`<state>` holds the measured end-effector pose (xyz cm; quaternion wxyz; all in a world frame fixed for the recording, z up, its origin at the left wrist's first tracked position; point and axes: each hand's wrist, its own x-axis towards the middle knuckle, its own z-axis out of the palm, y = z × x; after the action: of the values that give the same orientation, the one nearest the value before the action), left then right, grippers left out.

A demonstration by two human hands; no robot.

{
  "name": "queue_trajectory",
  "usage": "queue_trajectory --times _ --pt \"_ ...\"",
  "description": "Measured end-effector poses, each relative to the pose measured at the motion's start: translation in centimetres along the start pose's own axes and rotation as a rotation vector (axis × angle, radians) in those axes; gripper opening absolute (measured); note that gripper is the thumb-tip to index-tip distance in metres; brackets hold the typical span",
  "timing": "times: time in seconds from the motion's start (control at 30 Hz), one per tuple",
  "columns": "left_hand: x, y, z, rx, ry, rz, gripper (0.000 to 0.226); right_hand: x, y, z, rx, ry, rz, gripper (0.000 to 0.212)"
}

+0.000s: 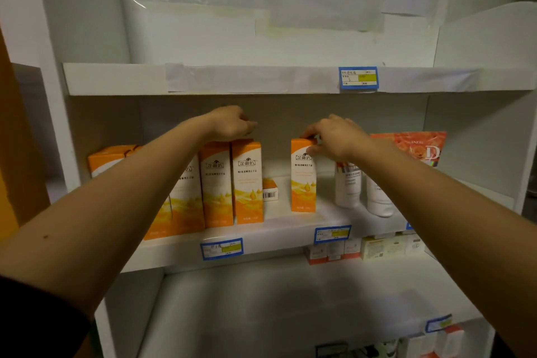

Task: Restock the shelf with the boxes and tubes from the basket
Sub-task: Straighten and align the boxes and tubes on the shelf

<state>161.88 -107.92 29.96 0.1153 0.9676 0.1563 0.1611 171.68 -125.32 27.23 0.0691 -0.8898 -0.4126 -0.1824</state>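
Observation:
On the middle shelf (290, 230) stands a row of tall orange-and-white boxes (218, 183). My left hand (231, 123) rests over the tops of two of them, fingers curled; whether it grips one I cannot tell. A single orange box (302, 183) stands upright apart to the right, and my right hand (337, 137) pinches its top. A small orange box (269, 189) lies behind the gap. Two white tubes (348, 186) stand right of the single box, partly hidden by my right forearm. The basket is out of view.
A pink rose-printed box (418, 145) stands at the shelf's right end. Small white and orange boxes (363, 247) sit at the back of the shelf below. Blue price tags (221, 248) mark the shelf edges. The top shelf (116, 79) carries taped paper.

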Motion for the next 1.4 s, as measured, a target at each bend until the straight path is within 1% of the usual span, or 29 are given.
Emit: queue_trajectory --times 0.1,0.23,0.3,0.43,0.6,0.73,0.8,0.97,1.1,1.17,1.3,1.4 --pt "0.1 -0.1 -0.1 -0.051 -0.024 0.014 0.036 0.2 0.1 0.3 -0.026 -0.010 0.005 0.044" --pt "0.2 -0.4 -0.4 0.000 -0.008 0.046 0.046 -0.3 -0.2 0.6 0.082 -0.015 0.036 0.051" --pt "0.3 -0.7 -0.5 0.017 0.004 0.049 0.048 -0.2 -0.4 0.6 0.155 -0.014 0.044 0.049" --pt "0.3 -0.7 -0.4 0.017 -0.008 0.091 0.048 0.3 -0.4 0.2 0.262 -0.065 0.055 0.045" --pt "-0.5 1.1 0.3 -0.047 0.014 0.139 0.044 0.1 0.2 0.6 0.277 -0.011 0.047 0.040" --pt "-1.6 3.0 1.2 0.002 -0.041 0.149 0.042 -0.3 0.1 0.5 0.281 -0.002 0.023 0.039" --pt "-2.0 3.9 1.5 0.052 -0.037 0.141 0.042 -0.5 0.1 0.4 0.280 0.009 0.016 0.039" --pt "-3.4 5.0 1.7 0.071 0.039 0.093 0.041 -1.1 0.1 0.8 0.284 0.045 0.008 0.040" --pt "-5.4 4.2 1.4 0.078 0.209 0.089 0.036 -1.4 0.5 0.5 0.333 0.031 -0.021 0.041" --pt "-6.9 3.4 1.0 0.101 0.266 0.085 0.035 -1.4 0.7 0.0 0.372 0.020 -0.042 0.041" --pt "-9.7 1.4 0.1 0.104 0.321 0.051 0.033 -1.1 0.0 -0.3 0.466 0.053 -0.069 0.041" --pt "-11.4 0.3 -0.3 0.089 0.348 0.023 0.031 -0.6 -1.3 -0.2 0.499 0.038 -0.104 0.041"
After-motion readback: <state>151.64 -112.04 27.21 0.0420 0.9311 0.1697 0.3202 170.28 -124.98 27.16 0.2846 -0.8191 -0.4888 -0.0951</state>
